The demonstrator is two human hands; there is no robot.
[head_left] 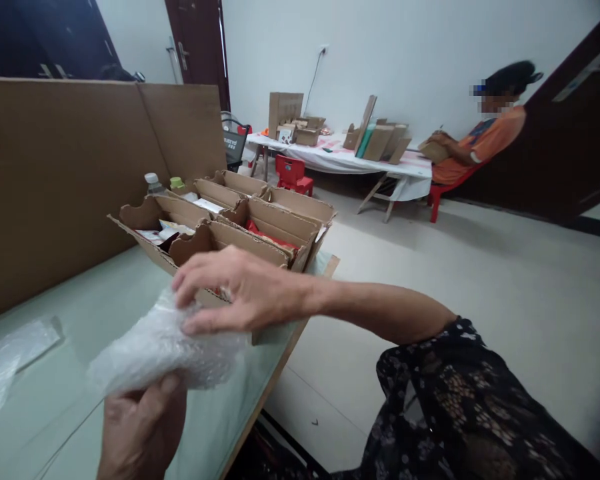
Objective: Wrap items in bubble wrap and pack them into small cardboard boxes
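A crumpled piece of clear bubble wrap [165, 353] is held above the green-covered table. From below, my left hand [143, 423] grips its lower edge, with the thumb lying on the near side. My right hand [230, 290] reaches in from the right, its curved fingers and thumb closed on the top of the wrap. Whether anything sits inside the wrap cannot be made out. Just behind my right hand stand several open cardboard boxes [260, 243] with packets in them. More clear bubble wrap [17, 360] lies flat on the table at the left.
A tall cardboard panel [70, 180] borders the table at left. A bottle with a white cap [153, 183] stands behind the boxes. Across the room, a person in orange [495, 143] sits beside a white-covered table [330, 155] with cardboard on it. A red chair [293, 175] stands nearby.
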